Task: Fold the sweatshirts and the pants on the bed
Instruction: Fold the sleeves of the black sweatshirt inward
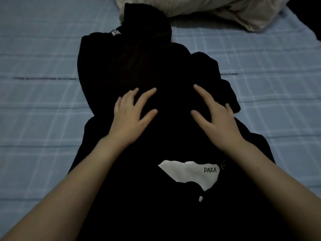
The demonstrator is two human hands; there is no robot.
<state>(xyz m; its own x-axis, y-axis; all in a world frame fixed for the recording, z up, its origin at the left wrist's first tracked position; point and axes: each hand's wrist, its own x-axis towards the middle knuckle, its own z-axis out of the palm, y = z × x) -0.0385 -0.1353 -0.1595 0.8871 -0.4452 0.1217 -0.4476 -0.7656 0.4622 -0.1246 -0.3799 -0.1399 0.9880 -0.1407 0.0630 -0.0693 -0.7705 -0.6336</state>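
Left grip (129,119), right grip (218,120): fingers spread flat, holding nothing, pressing the black sweatshirt (139,66) lying on the bed (34,101). Step: smoothing, seemingly. Next: likely pinch an edge, fold over. Pillow (225,11) beyond.

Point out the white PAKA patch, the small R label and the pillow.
PAKA patch (185,172), head view, white area left of the lettering.
R label (115,32), head view, middle of the tag.
pillow (225,11), head view, creased cream fabric near the top edge.
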